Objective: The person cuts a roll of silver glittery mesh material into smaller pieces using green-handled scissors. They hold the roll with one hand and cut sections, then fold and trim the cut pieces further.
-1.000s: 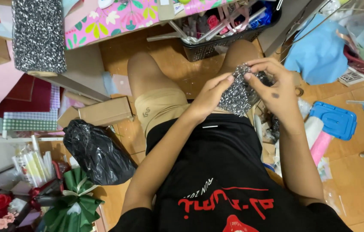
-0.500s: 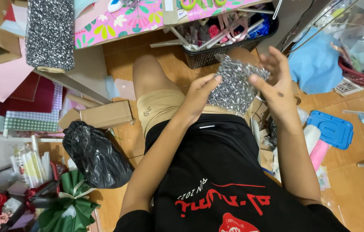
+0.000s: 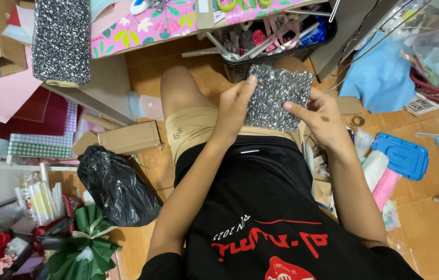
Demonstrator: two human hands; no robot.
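A square sheet of black-and-silver glitter material [image 3: 276,96] is spread flat above my lap. My left hand [image 3: 235,106] grips its left edge, thumb on top. My right hand [image 3: 320,119] holds its lower right side, thumb pressed on the face. I sit on a wooden floor with tan shorts and a black shirt. A roll of the same glitter material [image 3: 61,41] stands at the upper left.
A black basket [image 3: 276,49] of ribbons and tools sits beyond my knees. A black plastic bag [image 3: 118,186] and a cardboard box [image 3: 121,140] lie to the left. A blue case [image 3: 401,155], pink and white rolls [image 3: 380,179] and a blue cloth [image 3: 380,78] lie right.
The glitter piece was bunched between both hands a second ago. Now it is unfolded and held flat, with the hands spread apart to its two sides.
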